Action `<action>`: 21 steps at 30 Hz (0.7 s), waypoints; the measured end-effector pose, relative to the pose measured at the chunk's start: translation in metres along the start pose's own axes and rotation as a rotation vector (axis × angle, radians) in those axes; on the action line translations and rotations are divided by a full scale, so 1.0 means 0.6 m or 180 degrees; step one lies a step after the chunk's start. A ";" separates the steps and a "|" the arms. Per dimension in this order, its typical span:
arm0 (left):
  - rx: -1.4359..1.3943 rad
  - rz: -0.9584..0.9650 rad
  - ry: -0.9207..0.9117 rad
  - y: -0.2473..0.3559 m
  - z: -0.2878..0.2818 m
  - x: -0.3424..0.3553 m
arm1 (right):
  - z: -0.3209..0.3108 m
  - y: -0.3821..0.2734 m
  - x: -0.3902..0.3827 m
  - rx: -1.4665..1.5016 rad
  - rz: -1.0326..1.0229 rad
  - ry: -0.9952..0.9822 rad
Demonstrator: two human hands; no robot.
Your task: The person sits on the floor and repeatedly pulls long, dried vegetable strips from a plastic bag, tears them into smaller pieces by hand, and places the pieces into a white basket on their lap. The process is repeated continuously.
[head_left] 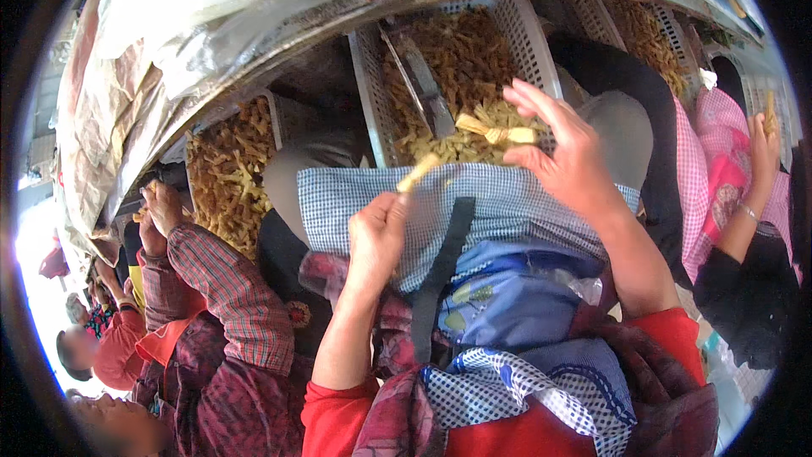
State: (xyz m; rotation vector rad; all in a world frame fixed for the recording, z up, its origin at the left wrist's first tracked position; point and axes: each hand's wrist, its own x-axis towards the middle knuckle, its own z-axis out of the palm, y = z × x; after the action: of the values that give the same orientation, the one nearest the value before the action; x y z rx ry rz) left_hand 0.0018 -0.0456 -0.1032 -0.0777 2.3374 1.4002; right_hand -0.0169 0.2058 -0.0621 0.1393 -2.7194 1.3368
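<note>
My left hand (376,237) is closed in a pinch on a short pale-yellow strip (419,173), whose end points up above the checked apron. My right hand (562,148) is open, with its fingers raised and spread. Beside its thumb and fingers, over the basket, is a yellow knotted strip (497,130) that looks like a bean-curd knot; it appears to be out of the fingers' grip. Just beyond my lap stands a white perforated basket (531,38) heaped with similar knots, browner at the far side and paler near me.
A long flat metallic piece (419,80) leans inside the basket. A blue checked apron (338,203) covers my lap. Plastic sheeting (194,25) drapes the table edge above the baskets. Co-workers sit close on both sides, a plaid sleeve (233,288) left and a hand (761,152) right.
</note>
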 end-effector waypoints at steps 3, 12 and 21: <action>0.1857 0.2119 -0.0099 0.108 -0.005 -0.023 | -0.023 -0.064 -0.028 0.0388 -0.0338 -0.0932; 0.2757 0.2730 -0.0386 0.132 -0.003 -0.036 | -0.027 -0.036 -0.044 -0.0915 -0.1317 -0.1661; 0.2771 0.2955 -0.0447 0.157 0.025 -0.022 | -0.012 -0.041 -0.086 0.0102 -0.0361 -0.0964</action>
State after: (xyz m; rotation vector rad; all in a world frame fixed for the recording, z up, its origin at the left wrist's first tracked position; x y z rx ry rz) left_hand -0.0052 0.0114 -0.0258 1.4251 2.7263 0.4781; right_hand 0.0379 0.1984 -0.0458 0.5316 -2.8770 1.4305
